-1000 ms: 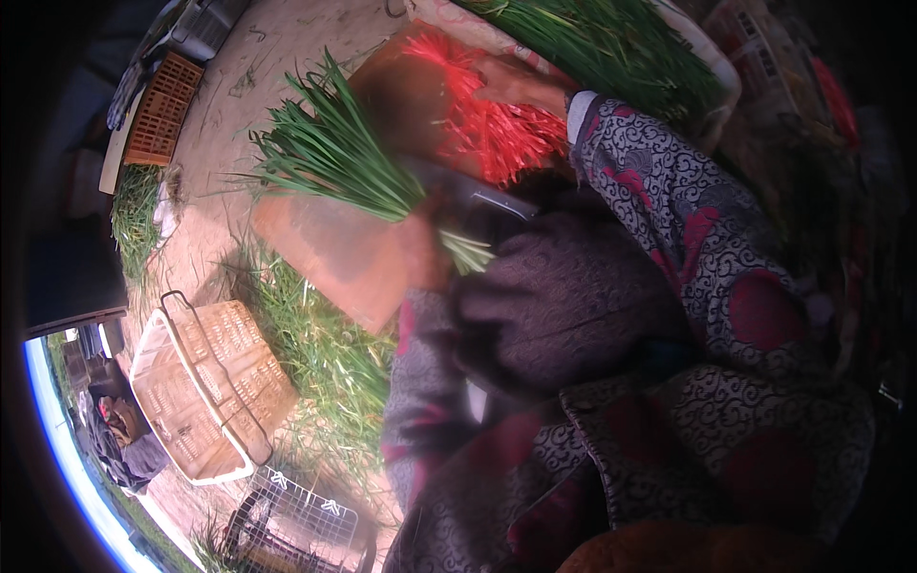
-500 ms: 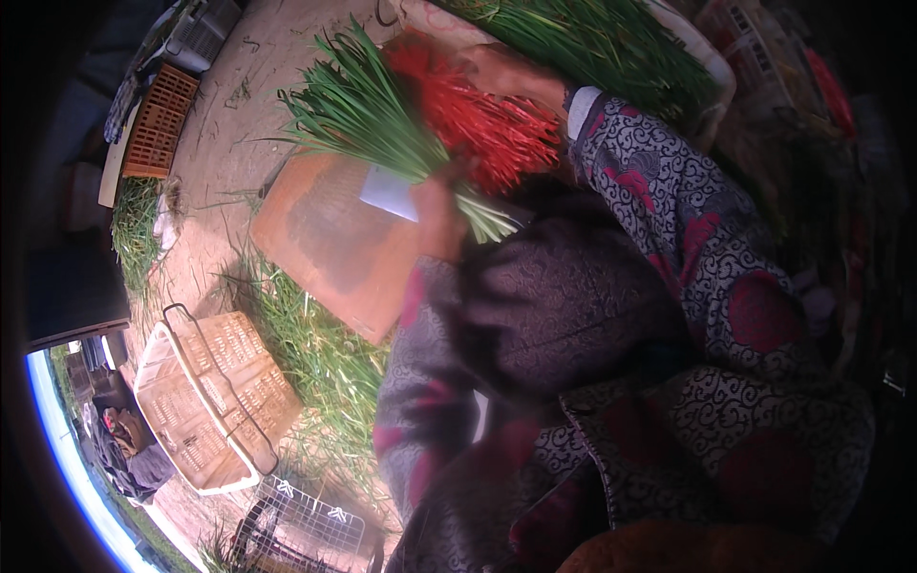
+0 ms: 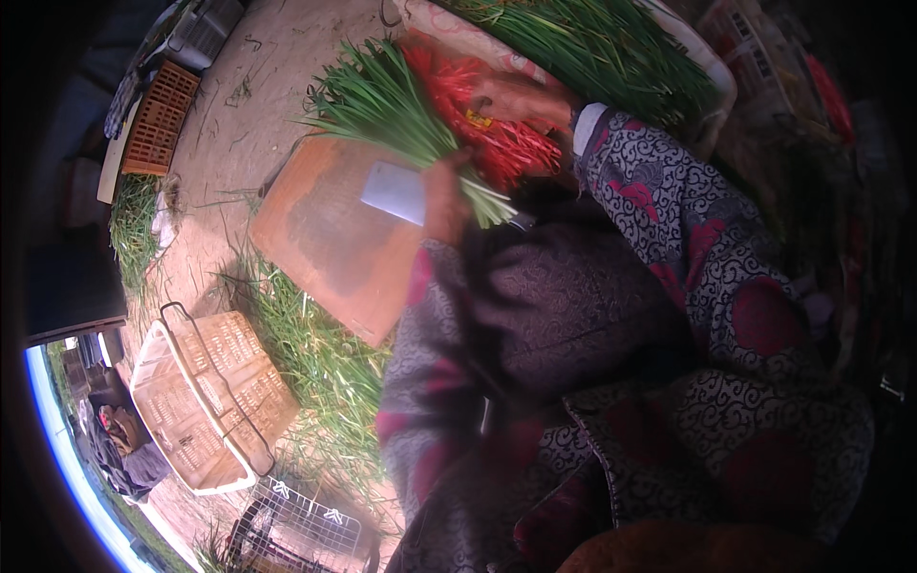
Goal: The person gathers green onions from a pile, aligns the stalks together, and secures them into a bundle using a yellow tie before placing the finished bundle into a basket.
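My left hand (image 3: 443,202) is closed around the pale stalk ends of a bunch of garlic chives (image 3: 396,103). Their long green leaves fan out up and to the left, over a wooden board's top edge. To the right, my right hand (image 3: 523,101) lies on a bundle of red plastic ties (image 3: 504,153); its fingers look closed on some strands, though the tips are partly hidden. A small yellow patch shows among the ties below that hand. Flat on the brown wooden board (image 3: 325,248), beside my left hand, is a grey rectangular blade (image 3: 392,191).
A crate lined with pale sheeting at the top holds more chives (image 3: 611,57). Loose green leaves (image 3: 325,363) litter the ground below the board. Left of them stands a cream plastic basket (image 3: 215,401) with a wire handle. An orange crate (image 3: 160,119) sits at far left.
The chives and my left hand have shifted slightly right. My right hand has moved a little right and down over the red ties, which spread less to the upper left.
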